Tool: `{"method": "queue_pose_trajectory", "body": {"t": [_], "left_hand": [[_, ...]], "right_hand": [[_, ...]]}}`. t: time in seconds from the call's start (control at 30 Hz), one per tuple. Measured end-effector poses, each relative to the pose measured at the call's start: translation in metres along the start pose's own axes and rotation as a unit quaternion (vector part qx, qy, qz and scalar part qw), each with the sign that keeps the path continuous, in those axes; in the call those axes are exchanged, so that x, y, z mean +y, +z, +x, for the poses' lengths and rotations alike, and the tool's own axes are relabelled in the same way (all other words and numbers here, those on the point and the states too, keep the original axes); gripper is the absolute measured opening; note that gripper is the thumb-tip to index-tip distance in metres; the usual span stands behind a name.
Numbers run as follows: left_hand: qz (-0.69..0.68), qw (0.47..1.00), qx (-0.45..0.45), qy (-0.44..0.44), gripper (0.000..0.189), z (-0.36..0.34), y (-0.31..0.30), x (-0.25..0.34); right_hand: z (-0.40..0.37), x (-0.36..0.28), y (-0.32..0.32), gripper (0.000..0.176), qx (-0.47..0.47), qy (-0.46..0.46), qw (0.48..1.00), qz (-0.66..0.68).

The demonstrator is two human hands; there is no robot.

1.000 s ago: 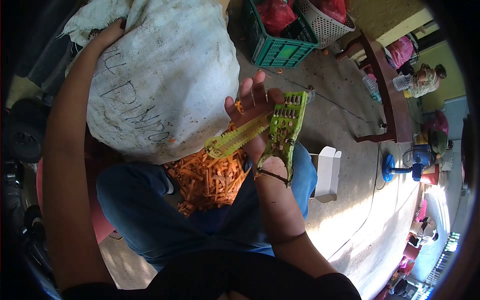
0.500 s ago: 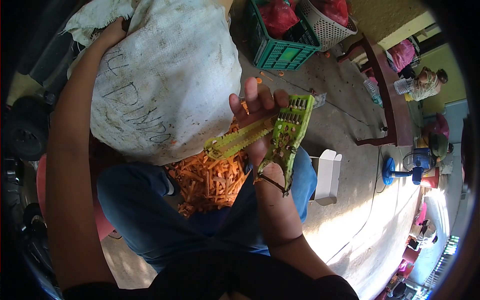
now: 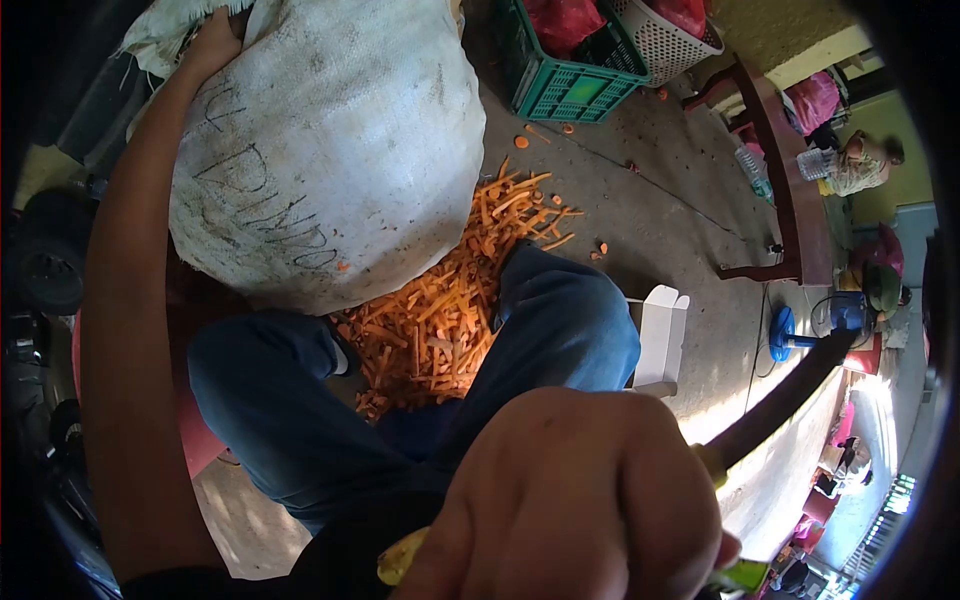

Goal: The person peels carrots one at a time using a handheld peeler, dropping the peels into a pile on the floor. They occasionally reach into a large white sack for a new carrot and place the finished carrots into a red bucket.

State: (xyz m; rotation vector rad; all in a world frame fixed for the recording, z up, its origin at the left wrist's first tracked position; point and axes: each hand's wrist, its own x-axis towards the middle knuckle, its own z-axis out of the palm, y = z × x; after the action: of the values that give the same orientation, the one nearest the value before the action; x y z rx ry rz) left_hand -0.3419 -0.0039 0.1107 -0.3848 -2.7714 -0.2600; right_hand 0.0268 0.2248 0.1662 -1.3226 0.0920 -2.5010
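Right hand (image 3: 570,500) fisted on a tool (image 3: 780,400), close under the camera at 5 o'clock.
Its fingers (image 3: 600,470) curl tight round the tool, whose dark long part points to 2 o'clock. Left hand (image 3: 215,40) lies on the sack (image 3: 330,150) at 11 o'clock; I cannot tell how its fingers are set.

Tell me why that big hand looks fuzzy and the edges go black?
Head view: the right hand sits near the lens, so it is big and out of focus; the sack and carrot sticks are sharp; the wide lens curves everything and darkens the corners; sun glares on the floor.
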Motion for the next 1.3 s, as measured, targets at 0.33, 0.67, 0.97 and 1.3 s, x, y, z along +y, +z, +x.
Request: {"method": "queue_pose_trajectory", "body": {"t": [0.33, 0.67, 0.97, 1.3], "left_hand": [[-0.001, 0.997, 0.068, -0.047, 0.042, 0.003, 0.005, -0.024], [-0.021, 0.995, 0.098, -0.029, 0.051, 0.003, 0.006, -0.023], [0.008, 0.993, 0.106, 0.042, 0.054, -0.012, -0.007, -0.007], [-0.502, 0.830, 0.221, -0.100, 0.043, -0.069, -0.076, -0.012]], "right_hand": [[-0.006, 0.020, 0.021, 0.021, 0.046, -0.138, 0.988, -0.056], [0.004, -0.010, 0.002, 0.017, -0.059, -0.036, 0.987, -0.145], [-0.016, -0.019, -0.021, 0.025, 0.162, -0.184, 0.947, -0.209], [-0.062, -0.062, -0.090, 0.026, 0.188, -0.191, 0.956, -0.119]]}}
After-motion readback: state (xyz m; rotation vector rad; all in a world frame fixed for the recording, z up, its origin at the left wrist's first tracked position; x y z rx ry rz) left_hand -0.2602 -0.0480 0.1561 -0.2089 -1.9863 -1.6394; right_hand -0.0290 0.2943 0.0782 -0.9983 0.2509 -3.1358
